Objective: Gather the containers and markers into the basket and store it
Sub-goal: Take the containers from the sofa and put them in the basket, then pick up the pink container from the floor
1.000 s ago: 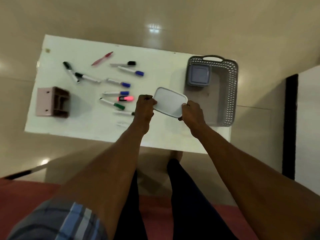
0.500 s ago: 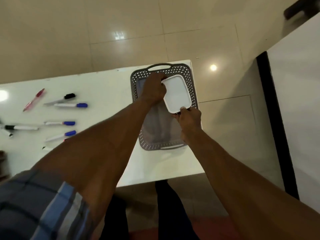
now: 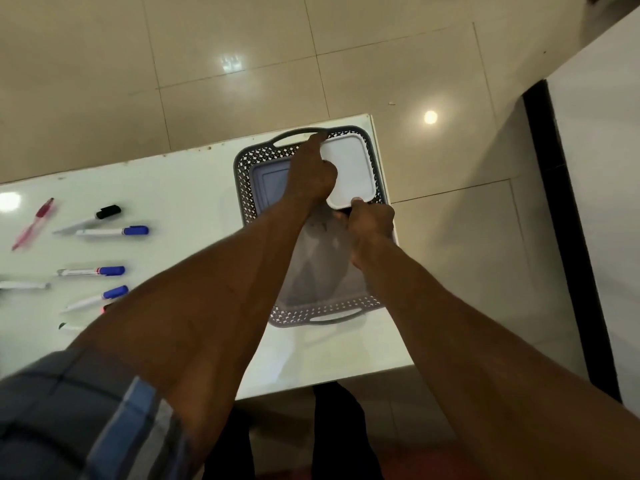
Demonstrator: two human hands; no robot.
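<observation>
Both hands hold a white container (image 3: 349,173) over the far right corner of the grey basket (image 3: 258,209). The left hand (image 3: 311,174) grips its left edge, fingers curled round the rim. The right hand (image 3: 370,220) pinches its near edge, thumb on top. Whether the container rests on the basket floor cannot be told. A grey-blue container (image 3: 270,180) lies in the basket's far left corner, partly behind the left hand. The basket stands at the right end of the white table (image 3: 194,188). Left of it on the table, well apart from the basket, lie a black-capped marker (image 3: 90,219), three blue-capped markers (image 3: 112,231) and a pink pen (image 3: 33,223).
</observation>
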